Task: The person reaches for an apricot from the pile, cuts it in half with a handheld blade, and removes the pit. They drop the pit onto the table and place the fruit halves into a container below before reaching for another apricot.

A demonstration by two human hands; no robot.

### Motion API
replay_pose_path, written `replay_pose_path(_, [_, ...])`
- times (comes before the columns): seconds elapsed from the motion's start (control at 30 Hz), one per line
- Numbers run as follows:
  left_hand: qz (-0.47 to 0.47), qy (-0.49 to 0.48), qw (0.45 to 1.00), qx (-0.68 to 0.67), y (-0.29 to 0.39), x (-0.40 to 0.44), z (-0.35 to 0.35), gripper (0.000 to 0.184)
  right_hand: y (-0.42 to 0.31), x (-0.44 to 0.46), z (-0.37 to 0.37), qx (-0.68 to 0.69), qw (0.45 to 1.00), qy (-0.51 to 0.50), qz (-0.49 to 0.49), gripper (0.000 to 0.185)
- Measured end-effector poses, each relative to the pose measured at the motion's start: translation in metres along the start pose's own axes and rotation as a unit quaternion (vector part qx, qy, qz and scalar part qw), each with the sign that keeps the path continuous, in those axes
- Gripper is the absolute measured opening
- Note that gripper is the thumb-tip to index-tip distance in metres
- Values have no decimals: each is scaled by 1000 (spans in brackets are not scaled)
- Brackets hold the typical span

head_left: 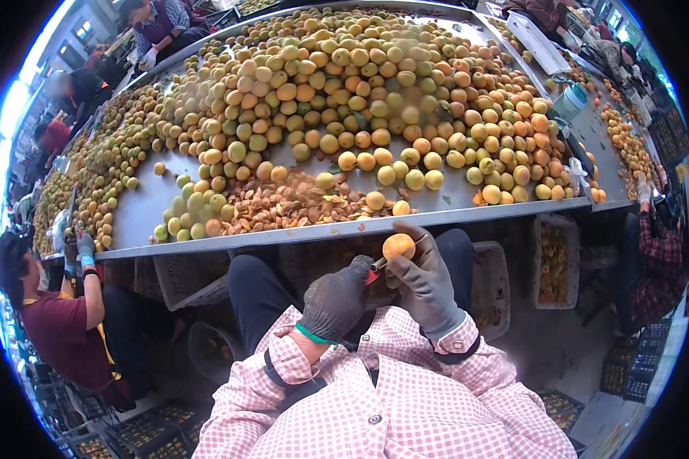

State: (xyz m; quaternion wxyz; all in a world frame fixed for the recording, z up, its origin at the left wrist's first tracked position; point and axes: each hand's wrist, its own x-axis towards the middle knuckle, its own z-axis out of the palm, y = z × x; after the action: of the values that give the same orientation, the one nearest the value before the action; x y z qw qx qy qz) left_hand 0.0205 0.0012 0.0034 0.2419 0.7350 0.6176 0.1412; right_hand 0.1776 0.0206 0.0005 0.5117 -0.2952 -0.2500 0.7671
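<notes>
My left hand (pixel 335 304), in a dark knit glove with a green cuff, is closed around a small red-handled tool (pixel 373 275). The tool's short metal end reaches to the underside of an orange-yellow apricot (pixel 399 246). My right hand (pixel 427 283), in a grey glove, grips that apricot between thumb and fingers. Both hands are close together above my lap, just in front of the table edge. Part of the tool is hidden by my fingers.
A metal table (pixel 268 239) with a raised rim bears a large heap of apricots (pixel 298 84) and a pile of brown apricot stones (pixel 291 203). Crates, including a white crate (pixel 491 291), stand below. A person in maroon (pixel 65 336) works at the left; others surround the table.
</notes>
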Motion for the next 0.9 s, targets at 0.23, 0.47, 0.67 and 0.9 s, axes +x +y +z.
replay_pose_path(0.23, [45, 47, 998, -11, -2, -1, 0, 33, 4, -3, -4, 103, 993, 14, 51, 43])
replay_pose_path(0.47, [61, 17, 997, -32, -14, 7, 4, 34, 14, -2, -4, 28, 999, 47, -1, 41])
replay_pose_path(0.67, [38, -41, 926, -373, -19, -1, 27, 24, 7, 2, -13, -264, 954, 33, -139, 44])
replay_pose_path(0.9, [-52, -9, 852, -521, -3, 10, -23, 45, 3, 0, -28, 6, 995, 13, 94, 36])
